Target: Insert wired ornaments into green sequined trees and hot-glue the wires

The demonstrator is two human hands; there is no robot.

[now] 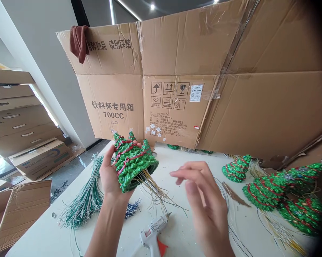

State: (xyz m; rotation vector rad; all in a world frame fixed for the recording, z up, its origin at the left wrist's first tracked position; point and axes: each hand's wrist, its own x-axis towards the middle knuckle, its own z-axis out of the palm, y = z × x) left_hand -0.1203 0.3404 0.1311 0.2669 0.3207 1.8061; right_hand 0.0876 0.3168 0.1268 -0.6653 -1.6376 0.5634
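My left hand is closed around a small green artificial Christmas tree wound with red garland. The tree is tilted, its hollow base turned toward the right, and a bundle of thin wires sticks out of it. Two more green tree tips show behind it. To the right, my right hand hovers over the table with nothing in it, fingers bent and apart. Between my forearms a white hot glue gun lies on the table, its nozzle pointing up and right.
A bundle of green and white wires lies left on the white table. Several decorated trees lie at the right. A cardboard wall stands along the back, a brown cloth over its top. Cardboard boxes stand left.
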